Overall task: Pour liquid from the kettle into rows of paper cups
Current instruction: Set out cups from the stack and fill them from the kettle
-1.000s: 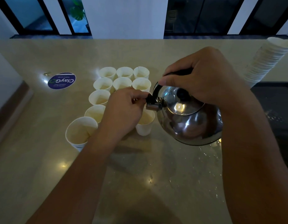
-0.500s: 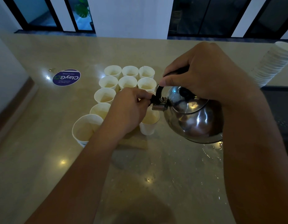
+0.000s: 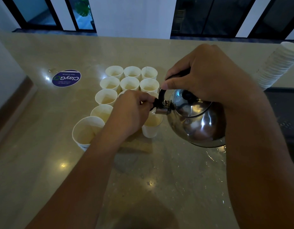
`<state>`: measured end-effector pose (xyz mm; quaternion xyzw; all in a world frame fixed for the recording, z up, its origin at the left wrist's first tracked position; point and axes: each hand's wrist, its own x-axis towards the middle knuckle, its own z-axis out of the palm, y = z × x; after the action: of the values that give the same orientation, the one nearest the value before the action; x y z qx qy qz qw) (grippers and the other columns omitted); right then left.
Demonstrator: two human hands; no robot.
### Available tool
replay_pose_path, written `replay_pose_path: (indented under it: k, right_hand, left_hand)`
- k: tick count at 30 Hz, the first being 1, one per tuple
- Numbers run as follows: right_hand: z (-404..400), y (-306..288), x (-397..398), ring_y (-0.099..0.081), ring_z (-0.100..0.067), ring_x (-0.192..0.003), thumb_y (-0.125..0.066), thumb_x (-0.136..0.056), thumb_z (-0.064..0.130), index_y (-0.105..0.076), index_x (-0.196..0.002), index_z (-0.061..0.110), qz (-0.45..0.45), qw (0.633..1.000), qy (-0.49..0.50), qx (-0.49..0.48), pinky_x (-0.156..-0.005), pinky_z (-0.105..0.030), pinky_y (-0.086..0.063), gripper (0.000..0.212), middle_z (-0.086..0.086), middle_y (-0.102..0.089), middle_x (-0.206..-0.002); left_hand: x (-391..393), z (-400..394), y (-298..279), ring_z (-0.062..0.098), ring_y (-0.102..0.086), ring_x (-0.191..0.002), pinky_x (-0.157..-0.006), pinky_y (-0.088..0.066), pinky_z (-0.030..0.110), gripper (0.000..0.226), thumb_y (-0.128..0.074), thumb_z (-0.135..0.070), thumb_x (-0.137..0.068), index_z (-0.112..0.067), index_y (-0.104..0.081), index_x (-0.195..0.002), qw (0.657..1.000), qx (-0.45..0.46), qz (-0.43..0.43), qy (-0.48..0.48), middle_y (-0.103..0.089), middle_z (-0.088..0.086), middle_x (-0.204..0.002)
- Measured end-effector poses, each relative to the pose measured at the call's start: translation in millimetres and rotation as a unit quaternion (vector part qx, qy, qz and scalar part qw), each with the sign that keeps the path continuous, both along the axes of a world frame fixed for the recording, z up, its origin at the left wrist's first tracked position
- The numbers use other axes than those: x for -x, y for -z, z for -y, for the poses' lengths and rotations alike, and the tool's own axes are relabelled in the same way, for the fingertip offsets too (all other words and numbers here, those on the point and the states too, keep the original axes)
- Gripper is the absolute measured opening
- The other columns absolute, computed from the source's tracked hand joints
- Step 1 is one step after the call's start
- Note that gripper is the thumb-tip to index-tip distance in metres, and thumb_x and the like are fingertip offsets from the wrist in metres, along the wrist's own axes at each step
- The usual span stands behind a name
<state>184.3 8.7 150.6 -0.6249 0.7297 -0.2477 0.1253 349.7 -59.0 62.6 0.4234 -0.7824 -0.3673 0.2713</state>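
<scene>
Kettle (image 3: pixel 195 119) was a round, polished steel vessel with a black handle and lid knob, tilted spout-down over a paper cup (image 3: pixel 151 128) holding pale liquid. Right hand (image 3: pixel 209 75) gripped the handle from above. Left hand (image 3: pixel 131 111) pinched the black spout cap with curled fingers. White cups (image 3: pixel 131 74) stood in rows on the beige worktop (image 3: pixel 44 162).

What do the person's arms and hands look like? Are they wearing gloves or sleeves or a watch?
No gloves. Both the left hand and the right hand are bare, and so are both forearms all the way to the bottom edge of the picture: no sleeves show. I see no watch, bracelet or ring on either one, though the light is dim. The fingernail on the right thumb looks short and plain.
</scene>
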Motion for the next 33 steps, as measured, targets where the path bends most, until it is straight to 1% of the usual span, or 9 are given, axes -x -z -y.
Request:
replay_pose_path:
  k: [5, 9, 15, 20, 24, 27, 29, 31, 33]
  right_hand:
    - [0, 0, 0, -0.068, -0.001, -0.082, -0.082, -0.076, 0.045, -0.080, -0.095, 0.034, 0.006, 1.000, 0.000, 0.007, -0.079, -0.024, -0.057, 0.022, 0.017, -0.074, -0.089]
    - [1, 1, 1, -0.069, -0.004, -0.082, -0.083, -0.075, 0.046, -0.080, -0.092, 0.035, 0.008, 1.000, 0.000, 0.004, -0.080, -0.029, -0.058, 0.021, 0.014, -0.075, -0.087]
    - [0, 2, 3, -0.066, 0.001, -0.080, -0.082, -0.076, 0.045, -0.080, -0.093, 0.034, -0.003, 1.000, -0.003, 0.002, -0.074, -0.015, -0.052, 0.021, 0.018, -0.074, -0.088]
    - [0, 3, 3, -0.067, 0.000, -0.079, -0.083, -0.075, 0.047, -0.080, -0.092, 0.035, -0.004, 1.000, 0.003, 0.006, -0.074, -0.018, -0.053, 0.021, 0.019, -0.073, -0.084]
    - [1, 6, 4, -0.067, 0.000, -0.080, -0.083, -0.074, 0.047, -0.080, -0.091, 0.034, -0.004, 1.000, 0.004, 0.013, -0.071, -0.013, -0.052, 0.021, 0.020, -0.072, -0.082]
    - [-1, 9, 8, -0.066, 0.004, -0.080, -0.083, -0.075, 0.046, -0.080, -0.090, 0.035, 0.001, 1.000, 0.005, 0.015, -0.065, -0.006, -0.049, 0.019, 0.021, -0.072, -0.082]
    - [-6, 12, 13, -0.066, 0.006, -0.077, -0.082, -0.076, 0.046, -0.080, -0.089, 0.035, 0.025, 0.999, 0.019, 0.029, -0.061, -0.004, -0.047, 0.017, 0.022, -0.072, -0.079]
    - [-13, 19, 20, -0.068, -0.003, -0.073, -0.081, -0.075, 0.050, -0.080, -0.086, 0.034, 0.068, 0.995, 0.053, 0.057, -0.059, -0.011, -0.050, 0.019, 0.014, -0.073, -0.076]
    - [-18, 30, 26, -0.066, -0.017, -0.068, -0.078, -0.077, 0.055, -0.080, -0.084, 0.031, 0.120, 0.984, 0.094, 0.089, -0.062, -0.028, -0.053, 0.024, 0.001, -0.073, -0.074]
  left_hand:
    - [0, 0, 1, 0.011, -0.065, -0.088, -0.087, -0.051, 0.029, 0.027, -0.059, -0.004, -0.092, -0.020, -0.079, -0.101, 1.000, -0.006, -0.004, 0.004, -0.067, -0.013, -0.084]
    - [1, 2, 1, 0.013, -0.066, -0.090, -0.091, -0.051, 0.029, 0.026, -0.060, -0.005, -0.092, -0.020, -0.080, -0.100, 1.000, -0.016, -0.005, -0.006, -0.069, -0.010, -0.086]
    - [3, 1, 3, 0.013, -0.066, -0.092, -0.093, -0.051, 0.031, 0.026, -0.060, -0.005, -0.093, -0.022, -0.080, -0.099, 1.000, -0.019, 0.001, -0.008, -0.069, -0.010, -0.085]
    - [3, 1, 4, 0.012, -0.066, -0.096, -0.095, -0.050, 0.031, 0.025, -0.060, -0.006, -0.094, -0.022, -0.079, -0.099, 1.000, -0.027, 0.000, -0.009, -0.068, -0.014, -0.085]
    - [3, 2, 5, 0.011, -0.067, -0.093, -0.094, -0.052, 0.036, 0.026, -0.060, -0.006, -0.093, -0.023, -0.079, -0.099, 1.000, -0.020, -0.002, 0.000, -0.069, -0.015, -0.083]
    - [3, 2, 6, 0.013, -0.068, -0.094, -0.094, -0.052, 0.038, 0.027, -0.059, -0.007, -0.094, -0.024, -0.079, -0.100, 1.000, -0.025, -0.002, 0.005, -0.070, -0.013, -0.084]
    - [4, 2, 5, 0.013, -0.067, -0.095, -0.093, -0.053, 0.035, 0.028, -0.058, -0.007, -0.095, -0.025, -0.078, -0.103, 1.000, -0.026, -0.008, 0.007, -0.071, -0.012, -0.086]
    - [9, 0, 3, 0.006, -0.064, -0.093, -0.087, -0.050, 0.020, 0.031, -0.056, -0.006, -0.095, -0.023, -0.077, -0.110, 1.000, -0.013, -0.007, 0.014, -0.073, -0.010, -0.095]
    - [17, -3, 0, 0.001, -0.063, -0.090, -0.084, -0.050, 0.014, 0.032, -0.054, -0.005, -0.095, -0.021, -0.076, -0.113, 1.000, 0.003, -0.003, 0.022, -0.073, -0.010, -0.099]
